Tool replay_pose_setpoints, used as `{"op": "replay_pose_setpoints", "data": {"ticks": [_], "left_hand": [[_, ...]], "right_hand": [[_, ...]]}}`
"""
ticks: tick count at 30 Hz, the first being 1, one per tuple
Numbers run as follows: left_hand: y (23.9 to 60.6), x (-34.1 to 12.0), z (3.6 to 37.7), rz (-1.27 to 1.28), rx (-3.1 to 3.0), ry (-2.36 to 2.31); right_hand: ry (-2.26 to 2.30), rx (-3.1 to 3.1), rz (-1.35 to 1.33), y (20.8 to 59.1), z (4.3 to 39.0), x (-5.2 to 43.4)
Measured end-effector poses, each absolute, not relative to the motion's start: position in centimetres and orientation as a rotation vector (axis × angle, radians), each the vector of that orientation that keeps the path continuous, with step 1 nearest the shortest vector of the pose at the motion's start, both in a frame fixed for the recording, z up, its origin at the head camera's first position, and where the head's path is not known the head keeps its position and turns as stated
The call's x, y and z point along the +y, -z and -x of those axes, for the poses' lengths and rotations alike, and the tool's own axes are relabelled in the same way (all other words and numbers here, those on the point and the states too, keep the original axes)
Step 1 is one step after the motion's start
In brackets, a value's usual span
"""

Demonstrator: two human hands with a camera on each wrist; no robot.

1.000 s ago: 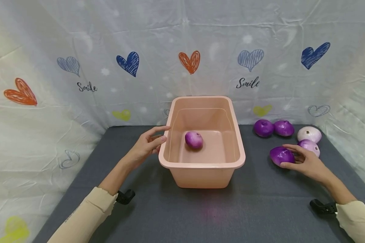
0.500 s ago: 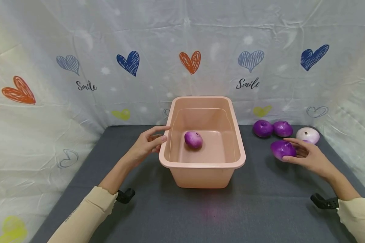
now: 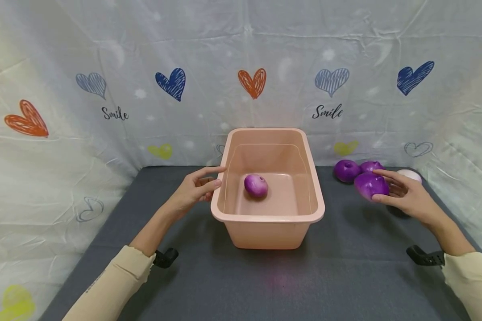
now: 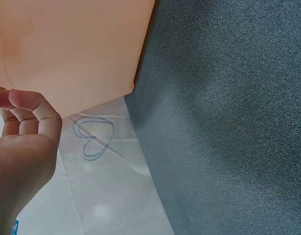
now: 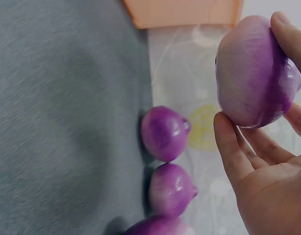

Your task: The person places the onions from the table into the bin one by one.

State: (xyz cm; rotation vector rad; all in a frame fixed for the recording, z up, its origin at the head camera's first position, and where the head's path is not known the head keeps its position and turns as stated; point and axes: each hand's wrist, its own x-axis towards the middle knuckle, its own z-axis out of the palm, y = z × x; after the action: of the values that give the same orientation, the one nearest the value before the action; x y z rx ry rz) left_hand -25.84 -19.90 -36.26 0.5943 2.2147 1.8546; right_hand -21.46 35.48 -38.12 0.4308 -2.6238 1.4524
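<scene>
A pink plastic tub stands mid-table with one purple onion on its floor. My left hand rests against the tub's left rim, fingers loosely bent, gripping nothing. My right hand holds a purple onion lifted off the table, right of the tub; in the right wrist view the fingers and thumb curl around that onion. Two more purple onions lie behind it by the backdrop, with a pale one partly hidden by my hand.
A dark grey cloth covers the table. A white backdrop with heart prints encloses the back and both sides. Black wrist-camera mounts sit at both sleeves. In the left wrist view the tub's wall is next to my fingers.
My right hand has picked the purple onion off the table and carried it up and slightly left. The left hand and the tub have stayed put.
</scene>
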Motion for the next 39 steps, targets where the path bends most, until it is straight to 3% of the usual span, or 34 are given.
{"op": "replay_pose_setpoints", "data": {"ticks": [28,39], "left_hand": [[35.8,-19.9,25.6,-0.542,2.26,-1.82],[35.5,-20.0,25.6,-0.539,2.275,-1.801]], "right_hand": [[-1.548,-2.551,-0.527,32.8,24.3,30.1],[-1.617,-2.458,-0.707,31.4,25.4,27.1]]}}
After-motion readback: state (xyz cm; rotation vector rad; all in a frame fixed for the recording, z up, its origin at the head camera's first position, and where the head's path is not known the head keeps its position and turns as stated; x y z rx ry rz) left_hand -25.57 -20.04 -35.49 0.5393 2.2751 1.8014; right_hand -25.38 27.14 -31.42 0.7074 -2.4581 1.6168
